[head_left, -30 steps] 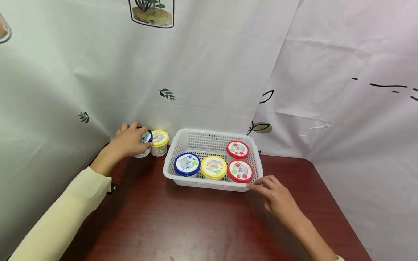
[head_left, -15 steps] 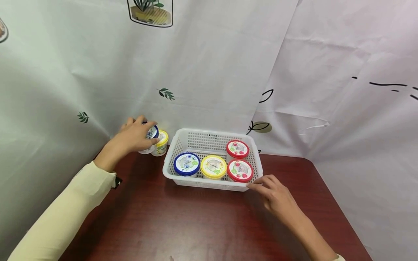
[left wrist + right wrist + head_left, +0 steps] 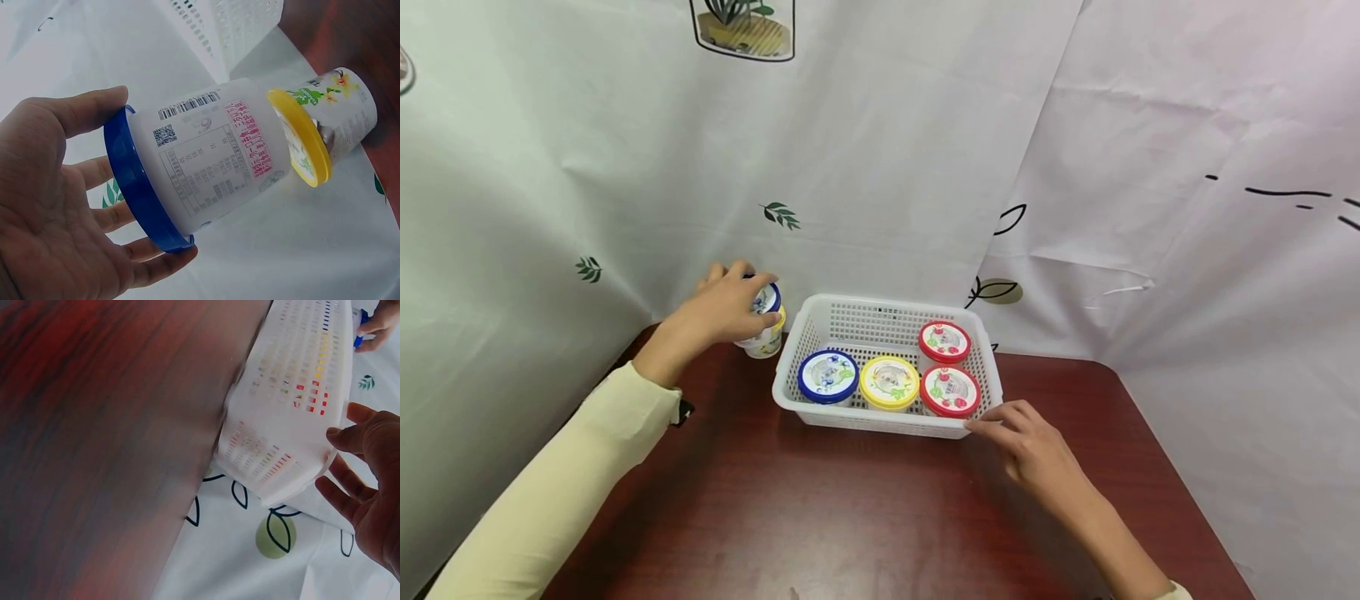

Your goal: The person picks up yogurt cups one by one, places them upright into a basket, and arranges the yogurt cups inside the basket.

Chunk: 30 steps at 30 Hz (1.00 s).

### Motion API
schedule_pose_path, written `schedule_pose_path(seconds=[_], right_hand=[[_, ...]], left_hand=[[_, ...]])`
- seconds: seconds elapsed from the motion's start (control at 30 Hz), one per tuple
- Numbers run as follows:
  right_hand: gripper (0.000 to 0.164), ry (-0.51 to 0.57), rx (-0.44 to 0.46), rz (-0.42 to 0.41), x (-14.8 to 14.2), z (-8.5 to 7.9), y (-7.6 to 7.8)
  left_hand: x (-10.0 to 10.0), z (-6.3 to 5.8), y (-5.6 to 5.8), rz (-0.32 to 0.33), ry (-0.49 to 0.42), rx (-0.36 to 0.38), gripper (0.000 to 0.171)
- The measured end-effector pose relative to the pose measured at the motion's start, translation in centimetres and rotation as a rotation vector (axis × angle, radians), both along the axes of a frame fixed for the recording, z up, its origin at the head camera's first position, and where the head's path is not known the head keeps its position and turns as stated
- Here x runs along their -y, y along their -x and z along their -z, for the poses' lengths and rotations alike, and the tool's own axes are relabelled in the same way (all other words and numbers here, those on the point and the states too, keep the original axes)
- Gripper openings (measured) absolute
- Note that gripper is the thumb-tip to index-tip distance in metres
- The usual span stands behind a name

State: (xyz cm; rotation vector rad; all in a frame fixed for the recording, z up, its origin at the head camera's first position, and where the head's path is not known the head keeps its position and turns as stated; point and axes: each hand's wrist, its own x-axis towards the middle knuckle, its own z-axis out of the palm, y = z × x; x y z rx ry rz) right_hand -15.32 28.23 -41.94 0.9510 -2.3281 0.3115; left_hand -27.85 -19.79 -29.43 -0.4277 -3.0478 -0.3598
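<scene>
My left hand (image 3: 726,306) grips a blue-lidded tub (image 3: 194,156) round its lid, with the thumb on one side and the fingers on the other. In the left wrist view the tub is held off the table, its barcode side showing. Just past its base stands a yellow-lidded tub (image 3: 337,119), partly hidden in the head view. At the near right corner of a white plastic basket (image 3: 880,423), my right hand (image 3: 1033,446) pinches the rim between thumb and fingers. Inside the basket are a blue-lidded tub (image 3: 828,375), a yellow-lidded tub (image 3: 890,382) and two red-lidded tubs (image 3: 951,390).
The basket stands on a dark red wooden table (image 3: 850,517), close to the back. White printed cloth (image 3: 880,167) hangs behind and along both sides. The rear left of the basket floor shows bare mesh.
My left hand has lifted the blue-lidded tub and carried it rightward, so it now overlaps the yellow-lidded tub in the head view. The right hand and the basket have stayed put.
</scene>
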Motion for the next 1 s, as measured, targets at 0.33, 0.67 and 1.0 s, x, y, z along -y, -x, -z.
schedule_pose_path(seconds=[0.33,0.67,1.0], right_hand=[[0.061,0.004,0.001,-0.002,0.1,0.0,0.1],[0.062,-0.003,-0.002,-0.002,0.0,0.2,0.0],[0.064,-0.001,-0.002,-0.003,0.0,0.1,0.0]], left_hand=[[-0.9,0.2,0.4,0.029,-0.015,-0.001,0.072],[-2.9,0.2,0.9,0.058,-0.003,0.021,0.074],[-4.6,-0.2,0.7,0.073,-0.008,-0.006,0.072]])
